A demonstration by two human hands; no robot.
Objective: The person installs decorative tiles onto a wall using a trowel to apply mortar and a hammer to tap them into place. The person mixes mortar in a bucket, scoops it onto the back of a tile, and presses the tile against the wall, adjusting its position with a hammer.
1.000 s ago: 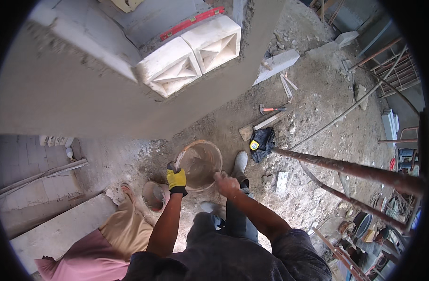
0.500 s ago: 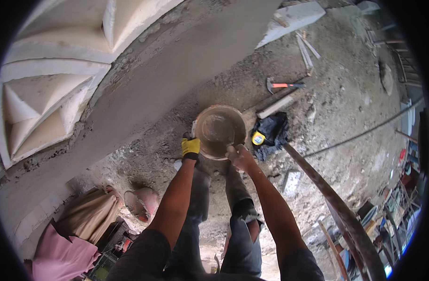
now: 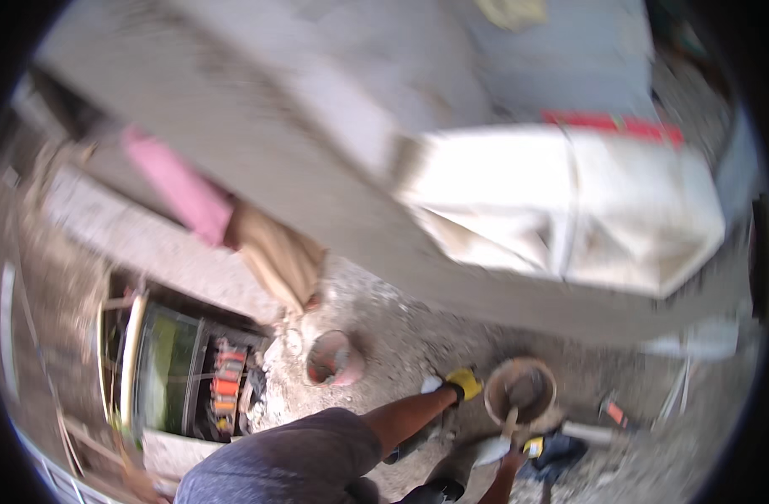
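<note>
My left hand, in a yellow glove with a dark cuff, is just left of a round mud-stained bucket. Its fingers are smeared, and I cannot tell whether they touch the rim. Inside the bucket sits wet grey-brown mix. A tool with a pale handle leans over the near rim, its working end in the mix. Bare and blurred, my right hand is close below that handle; its grip is unclear. Beside it a yellow tape measure rests on a black bag.
A fresh grey mortar ledge crosses the view, with a large white wrapped block beyond it. To the left are a second bucket, brown cloth, pink cloth and a crate of tools. An orange-handled hammer lies right.
My view has swung left, so the bucket and both hands appear lower and farther right. A pale tool handle now shows over the bucket's near rim, and my right hand appears below the rim.
</note>
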